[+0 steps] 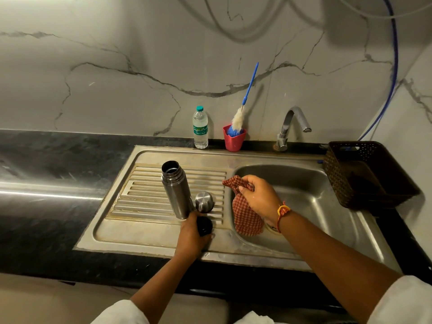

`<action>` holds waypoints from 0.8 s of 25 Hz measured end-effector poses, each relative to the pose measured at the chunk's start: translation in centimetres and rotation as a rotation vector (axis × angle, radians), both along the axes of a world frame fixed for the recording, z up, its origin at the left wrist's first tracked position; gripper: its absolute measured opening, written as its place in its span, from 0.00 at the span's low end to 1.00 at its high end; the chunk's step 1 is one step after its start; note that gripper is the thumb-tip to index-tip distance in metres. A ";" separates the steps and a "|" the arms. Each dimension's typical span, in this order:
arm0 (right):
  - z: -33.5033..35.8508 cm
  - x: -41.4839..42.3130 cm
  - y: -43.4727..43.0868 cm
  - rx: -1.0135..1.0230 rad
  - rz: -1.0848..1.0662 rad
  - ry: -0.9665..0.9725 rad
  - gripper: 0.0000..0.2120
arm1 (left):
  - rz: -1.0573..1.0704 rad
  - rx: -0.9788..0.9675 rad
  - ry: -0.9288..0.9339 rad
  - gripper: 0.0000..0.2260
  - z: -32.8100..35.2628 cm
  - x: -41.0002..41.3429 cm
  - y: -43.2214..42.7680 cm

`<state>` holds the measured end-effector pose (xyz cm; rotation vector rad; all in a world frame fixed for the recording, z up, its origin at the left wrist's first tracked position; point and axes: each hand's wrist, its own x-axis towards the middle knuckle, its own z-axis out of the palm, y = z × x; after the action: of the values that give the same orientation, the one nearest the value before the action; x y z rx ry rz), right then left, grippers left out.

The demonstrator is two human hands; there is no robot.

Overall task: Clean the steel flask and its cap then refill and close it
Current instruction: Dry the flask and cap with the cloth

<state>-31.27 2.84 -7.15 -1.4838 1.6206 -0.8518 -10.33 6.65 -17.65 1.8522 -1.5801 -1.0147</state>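
Observation:
The open steel flask (pixel 175 189) stands tilted on the ribbed drainboard (pixel 145 197) of the sink. Its steel outer cap (pixel 204 201) sits mouth-down just to its right. My left hand (pixel 192 235) grips a black stopper (pixel 204 226) at the flask's base. My right hand (pixel 258 197) holds a red checked cloth (pixel 246 219) bunched over the left edge of the sink basin (pixel 315 197); the cloth hangs down below the hand.
A plastic water bottle (pixel 200 128) and a red cup (pixel 234 141) holding a blue-handled bottle brush (pixel 245 99) stand at the back rim. The tap (pixel 292 127) rises behind the basin. A dark woven basket (pixel 364 174) sits at the right. Black countertop (pixel 46 174) stretches left.

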 end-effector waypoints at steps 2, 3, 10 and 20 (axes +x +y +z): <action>-0.3 0.0 -0.1 0.008 0.001 -0.010 0.07 | -0.020 -0.010 -0.029 0.28 -0.1 0.1 0.0; -0.3 0.0 -0.1 0.013 0.002 -0.011 0.07 | -0.031 -0.018 -0.050 0.29 -0.2 0.1 -0.1; -0.7 -0.7 -0.3 0.025 -0.037 -0.027 0.08 | -0.092 -0.229 -0.220 0.30 0.7 -1.0 -0.1; -0.2 -3.2 -0.9 0.047 -0.163 -0.016 0.14 | -0.417 -0.141 -0.929 0.17 2.3 -5.0 -8.6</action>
<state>-34.51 1.89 -7.38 -1.3225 1.7565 -0.9059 -15.31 -1.93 -15.30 2.0554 -2.5544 -0.1078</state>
